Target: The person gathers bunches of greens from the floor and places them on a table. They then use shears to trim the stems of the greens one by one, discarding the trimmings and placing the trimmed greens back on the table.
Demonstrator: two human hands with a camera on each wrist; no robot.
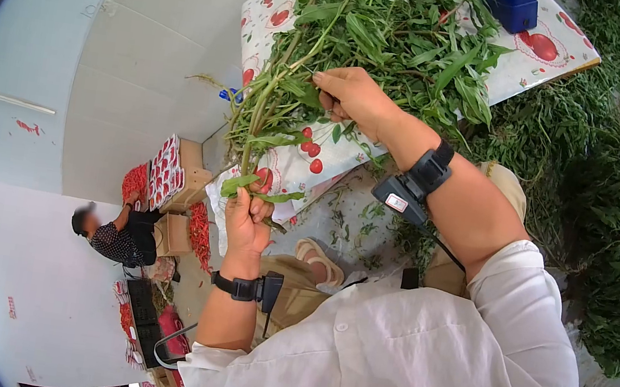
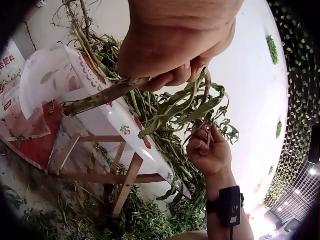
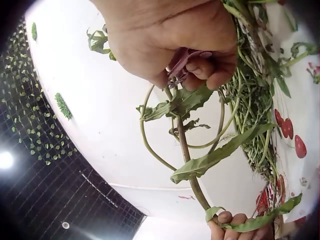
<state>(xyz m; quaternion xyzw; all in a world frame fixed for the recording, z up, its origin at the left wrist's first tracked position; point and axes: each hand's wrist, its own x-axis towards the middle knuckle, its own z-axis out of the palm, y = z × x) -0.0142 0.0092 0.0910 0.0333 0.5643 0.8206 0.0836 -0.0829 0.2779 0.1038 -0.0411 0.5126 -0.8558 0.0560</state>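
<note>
My left hand (image 1: pixel 246 224) grips a leafy plant stem (image 2: pixel 102 98) near its thick, cut-looking lower end, which sticks out past the fist in the left wrist view. From there the stem rises toward the leafy heap. Farther up it, my right hand (image 1: pixel 356 101) has its fingers curled beside the leaves. Between those fingers is a small purplish-pink object (image 3: pixel 183 64); its kind I cannot tell, as the fingers cover much of it. A long green leaf (image 3: pixel 220 156) hangs from the stem between the two hands.
A heap of leafy stems (image 1: pixel 402 48) covers much of the cherry-print table (image 1: pixel 544 76), with a blue box (image 1: pixel 514 7) at its far side. More greenery (image 1: pixel 618 197) is piled on the floor at right. Another person (image 1: pixel 117 239) sits at left near red produce and cardboard boxes (image 1: pixel 176 234).
</note>
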